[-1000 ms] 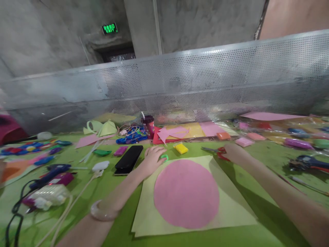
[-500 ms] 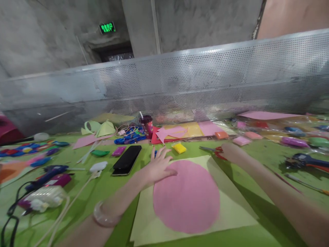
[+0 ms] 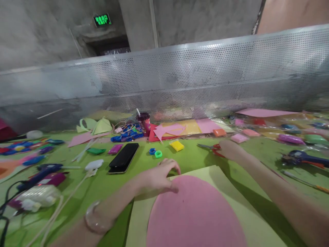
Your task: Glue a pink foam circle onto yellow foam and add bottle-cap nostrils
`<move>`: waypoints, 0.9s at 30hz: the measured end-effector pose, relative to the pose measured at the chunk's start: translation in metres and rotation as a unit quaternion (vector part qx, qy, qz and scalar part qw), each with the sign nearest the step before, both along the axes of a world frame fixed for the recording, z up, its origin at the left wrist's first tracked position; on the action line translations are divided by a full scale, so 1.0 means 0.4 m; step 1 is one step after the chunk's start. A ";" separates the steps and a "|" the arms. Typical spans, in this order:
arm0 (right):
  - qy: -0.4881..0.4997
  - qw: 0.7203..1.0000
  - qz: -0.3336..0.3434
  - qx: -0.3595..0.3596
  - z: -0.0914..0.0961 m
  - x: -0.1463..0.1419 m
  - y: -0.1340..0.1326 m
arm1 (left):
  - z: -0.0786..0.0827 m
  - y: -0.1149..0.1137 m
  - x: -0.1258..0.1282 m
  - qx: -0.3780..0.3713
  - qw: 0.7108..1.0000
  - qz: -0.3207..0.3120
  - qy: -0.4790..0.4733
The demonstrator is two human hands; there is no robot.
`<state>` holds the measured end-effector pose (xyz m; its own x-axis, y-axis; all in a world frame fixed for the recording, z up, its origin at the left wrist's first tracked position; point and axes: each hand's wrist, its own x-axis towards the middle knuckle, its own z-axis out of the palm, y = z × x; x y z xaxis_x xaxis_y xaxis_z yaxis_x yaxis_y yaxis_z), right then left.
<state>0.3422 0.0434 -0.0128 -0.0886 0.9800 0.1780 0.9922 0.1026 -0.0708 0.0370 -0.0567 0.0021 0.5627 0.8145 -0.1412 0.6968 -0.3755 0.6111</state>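
Observation:
My left hand point(image 3: 159, 177) is curled over the far edge of a pink paper circle point(image 3: 195, 216), thumb on the pink and fingers arched over the rim. The circle lies on a pale yellow-green sheet point(image 3: 218, 178) on the green table. My right hand point(image 3: 231, 151) is stretched out farther back with its fingers closed over the handles of red scissors point(image 3: 213, 147), whose blades point left. A green ring point(image 3: 158, 154) and a blue ring point(image 3: 151, 151) lie just beyond my left hand.
A black phone point(image 3: 123, 157) lies left of my left hand, a yellow block point(image 3: 177, 145) and a dark cup point(image 3: 144, 123) behind it. Glue guns point(image 3: 38, 173) and cords crowd the left; another tool point(image 3: 300, 157) lies right. A perforated metal barrier point(image 3: 205, 79) closes the back.
My left hand left the green ring, spread over the pink circle's edge, then curled on it. The circle and sheet now lie nearer to me. My right hand stayed on the scissors.

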 end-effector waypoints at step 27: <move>-0.105 0.979 -0.015 -0.173 0.041 -0.022 -0.004 | 0.143 -0.073 0.008 -0.014 0.997 0.005 -0.075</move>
<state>0.3335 0.0420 0.0037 -0.0576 0.9812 -0.1840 0.9909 0.0786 0.1094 0.0403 -0.0859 0.0591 0.5710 0.8171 -0.0794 0.6004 -0.3497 0.7192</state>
